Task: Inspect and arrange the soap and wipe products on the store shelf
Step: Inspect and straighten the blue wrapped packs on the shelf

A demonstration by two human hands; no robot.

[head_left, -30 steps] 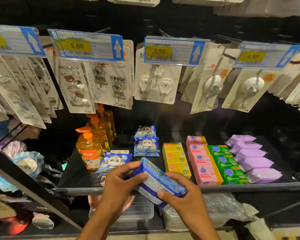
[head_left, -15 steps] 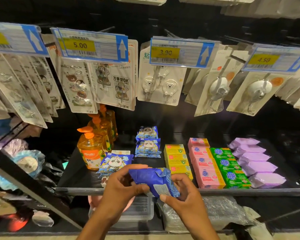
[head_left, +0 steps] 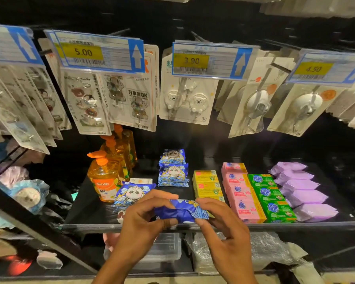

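Note:
A blue wipe pack (head_left: 181, 211) is held edge-on just above the front of the black shelf (head_left: 295, 225). My left hand (head_left: 143, 218) pinches its left end and my right hand (head_left: 219, 220) pinches its right end. Behind my left hand lies another panda wipe pack (head_left: 131, 191). Two more panda packs (head_left: 173, 171) are stacked further back. To the right run rows of yellow soap boxes (head_left: 207, 183), pink soap boxes (head_left: 240, 191), green soap boxes (head_left: 271, 197) and purple wipe packs (head_left: 301, 189).
Orange pump soap bottles (head_left: 106, 177) stand at the shelf's left. Carded hooks (head_left: 190, 99) and price tags (head_left: 205, 60) hang low over the shelf. A clear plastic box (head_left: 168, 249) and plastic bags (head_left: 264, 249) sit on the level below. A slanted rack (head_left: 29, 218) with bagged goods is at left.
The blue pack has been turned from its printed back facing me to edge-on, and raised slightly toward the shelf front. Both hands kept hold of its ends.

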